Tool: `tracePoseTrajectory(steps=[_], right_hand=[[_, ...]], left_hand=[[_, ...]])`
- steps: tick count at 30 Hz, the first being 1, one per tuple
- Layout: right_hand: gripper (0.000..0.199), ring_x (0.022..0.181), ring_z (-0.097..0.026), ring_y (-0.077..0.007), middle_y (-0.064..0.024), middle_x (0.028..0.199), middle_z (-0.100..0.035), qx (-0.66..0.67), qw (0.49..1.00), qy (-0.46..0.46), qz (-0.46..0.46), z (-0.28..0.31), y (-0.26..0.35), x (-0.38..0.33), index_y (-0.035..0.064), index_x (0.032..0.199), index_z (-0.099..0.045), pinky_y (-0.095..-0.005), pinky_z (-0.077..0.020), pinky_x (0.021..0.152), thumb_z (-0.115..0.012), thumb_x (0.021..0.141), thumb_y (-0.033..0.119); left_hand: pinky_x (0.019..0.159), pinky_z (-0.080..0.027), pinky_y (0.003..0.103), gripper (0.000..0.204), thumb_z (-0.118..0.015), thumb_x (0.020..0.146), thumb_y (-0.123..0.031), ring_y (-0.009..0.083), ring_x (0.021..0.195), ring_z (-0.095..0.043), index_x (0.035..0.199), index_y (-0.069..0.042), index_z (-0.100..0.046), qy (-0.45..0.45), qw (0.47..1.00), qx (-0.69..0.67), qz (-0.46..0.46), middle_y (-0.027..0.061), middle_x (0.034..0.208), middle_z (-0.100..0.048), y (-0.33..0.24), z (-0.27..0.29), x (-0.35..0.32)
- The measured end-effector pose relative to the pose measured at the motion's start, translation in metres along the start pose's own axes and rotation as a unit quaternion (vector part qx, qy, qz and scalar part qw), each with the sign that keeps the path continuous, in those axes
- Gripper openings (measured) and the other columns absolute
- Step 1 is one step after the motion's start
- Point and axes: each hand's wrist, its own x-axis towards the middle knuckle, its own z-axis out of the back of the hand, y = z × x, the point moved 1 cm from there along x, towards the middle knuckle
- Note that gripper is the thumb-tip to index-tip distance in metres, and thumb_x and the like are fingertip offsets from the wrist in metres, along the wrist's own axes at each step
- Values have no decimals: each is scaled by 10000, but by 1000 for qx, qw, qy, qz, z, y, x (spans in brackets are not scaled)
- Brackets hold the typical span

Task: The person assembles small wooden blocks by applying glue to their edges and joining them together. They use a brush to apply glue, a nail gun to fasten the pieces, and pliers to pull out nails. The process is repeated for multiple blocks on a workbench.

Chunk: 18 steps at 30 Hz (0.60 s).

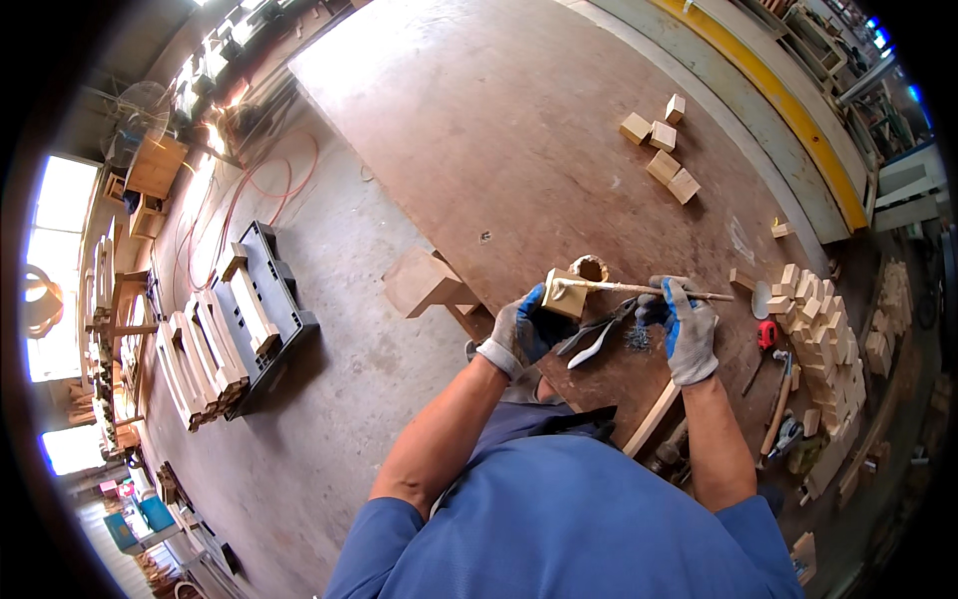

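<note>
My left hand [521, 329], in a grey and blue glove, grips a small wooden block [564, 295] over the near edge of a large brown workbench [499, 130]. A thin wooden stick [649, 290] runs from the block to the right. My right hand [684, 329], gloved the same way, holds that stick near its middle. Pliers [597, 334] and a small heap of dark nails [636, 336] lie on the bench just below the stick. A roll of tape [590, 268] sits behind the block.
Several loose wooden blocks [662, 150] lie far up the bench. A stack of small blocks [818, 329] stands at the right, with a red tape measure [766, 334] and a hammer [776, 409] beside it. A black pallet [261, 314] carrying wooden parts is on the floor at left.
</note>
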Motion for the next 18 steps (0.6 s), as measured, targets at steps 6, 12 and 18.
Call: tracePoseTrajectory(steps=[6, 12, 18], right_hand=[[308, 771, -724, -197, -129, 923, -744, -22, 1000, 1, 21, -6, 4, -1, -27, 1173, -688, -316, -614, 721, -607, 1092, 259], [245, 766, -731, -170, -112, 913, -753, -38, 998, 10, 46, -13, 12, -8, -14, 1133, -709, -298, -609, 732, -601, 1079, 198], [258, 815, -733, -182, -114, 957, -740, -94, 994, 9, 60, -1, 16, -12, -32, 1156, -689, -319, -622, 739, -590, 1090, 197]], left_hand=[[1018, -573, 557, 573, -569, 1068, -432, 408, 1175, -695, 1439, 4, -575, -6, 1000, 14, -11, 245, 1334, -679, -1, -6, -7], [1015, -567, 537, 568, -568, 1062, -438, 401, 1191, -686, 1443, -17, -581, 13, 1000, -14, -7, 243, 1347, -676, -2, 2, -6], [983, -562, 518, 557, -563, 1066, -430, 405, 1140, -680, 1436, -16, -584, 26, 999, -23, -28, 250, 1344, -672, -5, 6, -8]])
